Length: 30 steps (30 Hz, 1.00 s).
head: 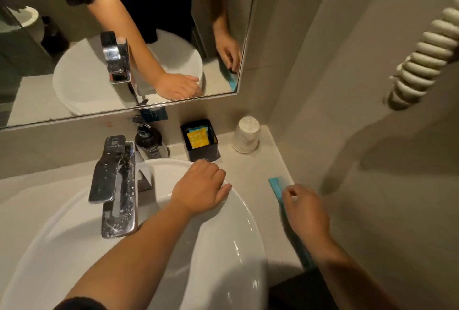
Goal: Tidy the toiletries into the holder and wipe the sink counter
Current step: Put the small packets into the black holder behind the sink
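A black square holder (202, 147) stands at the back of the counter with a yellow packet (197, 138) and a teal one upright inside. A long teal packet (275, 184) lies along the counter's right edge by the wall. My right hand (306, 210) is on top of it, fingertips pinching its upper part; the rest runs hidden under my wrist. My left hand (201, 186) rests palm down on the rim of the white basin (238, 222), holding nothing.
A chrome tap (115, 185) stands over the basin's left side, with a dark pump bottle (149, 140) behind it. A wrapped, upturned cup (246, 134) sits in the back right corner. The beige counter (250, 168) ends at the right wall. The mirror (74, 81) hangs above.
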Available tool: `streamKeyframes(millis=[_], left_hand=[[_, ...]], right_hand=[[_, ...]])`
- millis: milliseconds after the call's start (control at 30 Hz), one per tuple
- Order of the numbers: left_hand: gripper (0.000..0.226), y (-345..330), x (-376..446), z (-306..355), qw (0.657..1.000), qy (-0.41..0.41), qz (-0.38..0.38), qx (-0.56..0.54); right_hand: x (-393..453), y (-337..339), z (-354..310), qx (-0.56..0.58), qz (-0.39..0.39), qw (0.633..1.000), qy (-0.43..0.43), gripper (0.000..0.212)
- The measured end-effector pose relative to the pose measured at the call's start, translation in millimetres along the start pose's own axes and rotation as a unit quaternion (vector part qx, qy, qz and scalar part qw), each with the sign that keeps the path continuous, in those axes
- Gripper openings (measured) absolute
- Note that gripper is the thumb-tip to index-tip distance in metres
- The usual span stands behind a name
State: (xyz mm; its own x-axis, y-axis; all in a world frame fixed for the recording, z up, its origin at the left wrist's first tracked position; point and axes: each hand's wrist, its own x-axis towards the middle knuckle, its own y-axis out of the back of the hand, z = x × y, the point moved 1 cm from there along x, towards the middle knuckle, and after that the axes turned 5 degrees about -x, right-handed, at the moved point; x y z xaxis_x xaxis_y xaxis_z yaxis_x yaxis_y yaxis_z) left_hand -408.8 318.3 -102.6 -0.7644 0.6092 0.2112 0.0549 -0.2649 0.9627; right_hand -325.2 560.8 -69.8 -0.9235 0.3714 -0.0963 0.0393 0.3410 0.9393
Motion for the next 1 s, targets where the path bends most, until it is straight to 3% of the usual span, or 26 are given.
streamKeyframes(millis=[67, 167, 400, 533, 633, 733, 867, 1000], left_hand=[[0.044, 1, 0, 0, 1.000, 0.004, -0.007, -0.001], [0.044, 4, 1, 2, 1.000, 0.007, -0.021, 0.004], [0.046, 6, 0, 3, 0.999, 0.013, -0.030, 0.015], [0.047, 8, -1, 5, 1.000, 0.012, -0.025, 0.007], [0.048, 9, -2, 5, 0.999, 0.017, -0.030, 0.007], [0.047, 10, -1, 7, 0.999, 0.022, -0.033, -0.002], [0.045, 11, -2, 7, 0.999, 0.021, -0.020, -0.017], [0.045, 10, -3, 6, 1.000, 0.016, -0.017, -0.015]], right_hand=[[-14, -12, 26, -0.125, -0.039, 0.991, -0.002, 0.024], [-27, -20, 37, -0.222, -0.088, 0.971, -0.011, 0.022], [-33, -21, 36, -0.237, -0.074, 0.968, 0.013, 0.033], [-32, -15, 36, -0.141, -0.053, 0.988, -0.026, 0.037], [-32, -4, 35, -0.075, -0.060, 0.994, -0.046, 0.024], [-26, 26, 21, 0.086, -0.086, 0.990, -0.072, 0.019], [-3, 76, -40, 0.343, -0.067, 0.936, -0.033, 0.014], [40, 83, -126, 0.458, -0.096, 0.882, 0.057, 0.011]])
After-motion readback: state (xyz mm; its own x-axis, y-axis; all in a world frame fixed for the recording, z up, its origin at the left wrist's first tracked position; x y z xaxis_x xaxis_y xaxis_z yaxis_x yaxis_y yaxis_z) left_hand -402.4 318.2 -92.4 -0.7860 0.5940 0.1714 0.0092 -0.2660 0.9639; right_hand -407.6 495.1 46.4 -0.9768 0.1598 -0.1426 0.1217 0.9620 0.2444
